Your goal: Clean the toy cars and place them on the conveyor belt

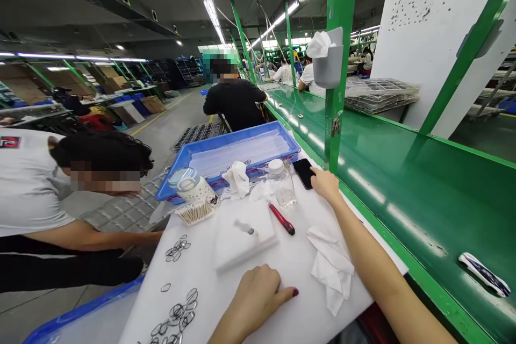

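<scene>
My right hand (325, 185) reaches forward, with a finger on the edge of a black phone (304, 173). Near the front of the white work surface (197, 263), my left hand (260, 296) rests with its fingers curled under and the thumb out to the right; what it holds, if anything, is hidden. Beyond it is a white foam block (242, 236) with a small clear piece (245, 227) on top. A red cutter (281, 219) lies right of the block. Crumpled white tissue (331, 269) lies beneath my right forearm. Several dark rings (177, 314) are at the left.
Behind are a blue tray (237, 145), a clear bottle (281, 183), a lidded jar (191, 185) and cotton swabs (195, 212). A person (36, 183) bends at the left. A green conveyor (403, 172) carrying a white-and-dark object (484, 274) runs along the right, beside a green post (334, 140).
</scene>
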Available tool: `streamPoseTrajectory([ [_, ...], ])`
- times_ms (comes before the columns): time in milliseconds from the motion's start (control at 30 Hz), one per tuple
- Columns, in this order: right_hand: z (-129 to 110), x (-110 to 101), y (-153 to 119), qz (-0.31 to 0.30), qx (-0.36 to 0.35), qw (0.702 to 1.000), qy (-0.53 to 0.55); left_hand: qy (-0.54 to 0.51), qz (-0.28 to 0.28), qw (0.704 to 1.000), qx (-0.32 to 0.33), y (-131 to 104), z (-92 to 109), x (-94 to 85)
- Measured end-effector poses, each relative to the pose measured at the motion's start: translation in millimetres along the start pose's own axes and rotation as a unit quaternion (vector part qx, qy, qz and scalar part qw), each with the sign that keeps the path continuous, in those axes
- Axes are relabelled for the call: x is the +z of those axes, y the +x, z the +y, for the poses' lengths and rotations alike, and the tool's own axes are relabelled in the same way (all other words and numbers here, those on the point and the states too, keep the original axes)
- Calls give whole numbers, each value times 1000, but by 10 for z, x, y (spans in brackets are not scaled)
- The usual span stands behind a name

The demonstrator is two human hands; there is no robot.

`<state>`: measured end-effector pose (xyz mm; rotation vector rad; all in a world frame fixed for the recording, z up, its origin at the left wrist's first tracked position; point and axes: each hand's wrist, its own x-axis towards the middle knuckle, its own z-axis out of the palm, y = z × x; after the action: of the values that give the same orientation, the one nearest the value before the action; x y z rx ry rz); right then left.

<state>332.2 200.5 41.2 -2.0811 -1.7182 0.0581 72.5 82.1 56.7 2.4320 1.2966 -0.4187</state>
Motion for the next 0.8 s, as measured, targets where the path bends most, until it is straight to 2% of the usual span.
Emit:
streamPoseTrajectory([
  [67, 71, -26, -28, -3, 22, 1000, -8, -14, 12, 1000, 0, -15, -51, 82],
  [167, 169, -16, -47, -45, 47, 997, -33, -44, 24, 999, 16, -54, -119, 159],
  [267, 183, 30, -34, -100, 54, 992, -59, -73, 34, 996, 32, -77, -181, 166],
  [367, 120, 51, -29, -129, 49, 988, -75, -78, 49, 995, 35, -94, -204, 146],
  [633, 73, 62, -70, -116, 29, 989, -85, -36, 41, 997, 50, -149, -159, 120],
  [800, 2, -126, -137, -74, 20, 993, -89, -43, 62, 996, 56, -150, -189, 164],
])
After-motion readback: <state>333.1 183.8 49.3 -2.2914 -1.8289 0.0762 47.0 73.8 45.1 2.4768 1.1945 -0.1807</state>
